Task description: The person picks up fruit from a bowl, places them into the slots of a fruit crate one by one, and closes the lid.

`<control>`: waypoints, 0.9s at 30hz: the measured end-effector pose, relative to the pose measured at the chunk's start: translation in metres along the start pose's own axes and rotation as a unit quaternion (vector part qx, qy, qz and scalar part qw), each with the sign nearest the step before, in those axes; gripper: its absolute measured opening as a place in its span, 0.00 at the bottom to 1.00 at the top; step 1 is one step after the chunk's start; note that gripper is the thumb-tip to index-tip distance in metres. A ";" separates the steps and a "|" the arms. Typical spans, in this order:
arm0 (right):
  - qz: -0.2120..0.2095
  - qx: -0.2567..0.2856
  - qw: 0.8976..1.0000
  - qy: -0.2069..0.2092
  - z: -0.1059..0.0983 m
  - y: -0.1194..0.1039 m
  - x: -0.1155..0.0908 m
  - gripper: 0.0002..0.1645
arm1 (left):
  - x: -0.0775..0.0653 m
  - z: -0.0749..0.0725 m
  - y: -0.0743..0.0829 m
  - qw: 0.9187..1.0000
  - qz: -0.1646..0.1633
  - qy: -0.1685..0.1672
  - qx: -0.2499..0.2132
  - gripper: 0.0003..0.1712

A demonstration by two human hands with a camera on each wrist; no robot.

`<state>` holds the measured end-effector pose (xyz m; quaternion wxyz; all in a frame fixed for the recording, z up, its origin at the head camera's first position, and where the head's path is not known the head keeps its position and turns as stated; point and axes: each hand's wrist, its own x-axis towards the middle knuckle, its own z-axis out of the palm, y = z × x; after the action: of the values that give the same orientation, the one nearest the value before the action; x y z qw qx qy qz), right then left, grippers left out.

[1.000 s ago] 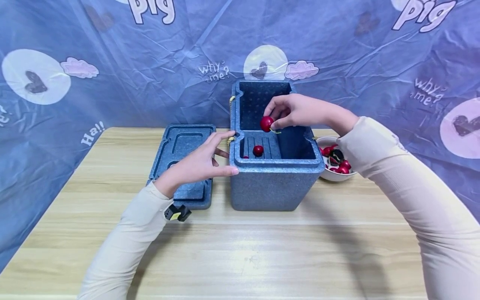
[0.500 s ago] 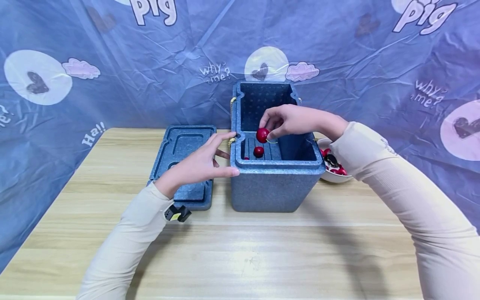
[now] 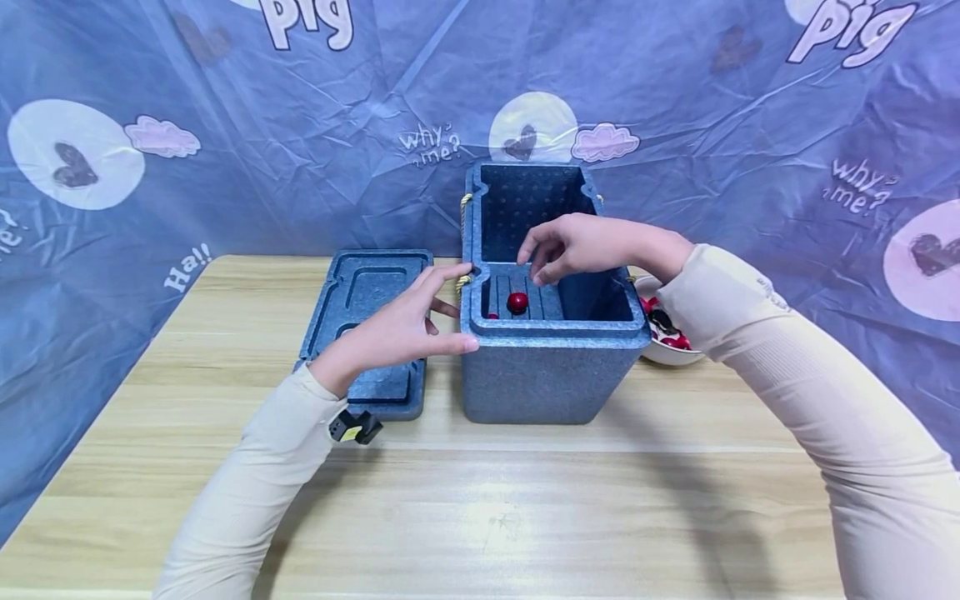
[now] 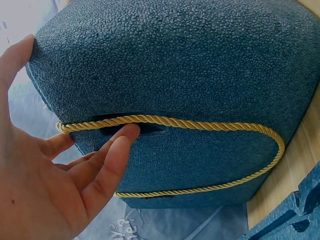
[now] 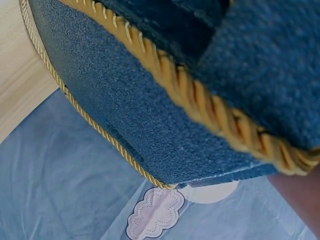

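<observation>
A blue foam box (image 3: 536,375) stands uncovered on the table. Inside it a round red cherry (image 3: 517,302) lies on the ridged floor, and a sliver of another red one shows at the left inner corner. My right hand (image 3: 585,246) hovers over the box opening with loosely bent fingers and nothing between them. My left hand (image 3: 397,329) rests its thumb and fingertips against the box's left side. In the left wrist view one fingertip touches the yellow rope (image 4: 215,126) by a dark slot in the wall.
The box's lid (image 3: 378,383) lies on the table to the left, partly behind my left hand. At the right a white bowl (image 3: 671,357) holds several red cherries and a dark object, partly covered by my right sleeve. A printed blue cloth (image 3: 300,167) hangs behind.
My right hand has moved left and lower over the box and let go of the cherry it pinched; that cherry is out of sight. The left hand has stayed put.
</observation>
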<state>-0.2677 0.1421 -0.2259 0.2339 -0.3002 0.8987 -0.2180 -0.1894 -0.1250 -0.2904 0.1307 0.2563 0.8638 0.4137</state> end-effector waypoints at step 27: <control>-0.010 0.049 0.992 0.113 -0.042 0.008 -0.052 0.14 | 0.000 0.000 0.000 1.000 0.000 0.000 -0.001 0.51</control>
<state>-0.2574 0.1924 -0.1815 0.1429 -0.2709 0.9046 -0.2964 -0.1890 -0.1251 -0.2909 0.1305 0.2563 0.8635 0.4143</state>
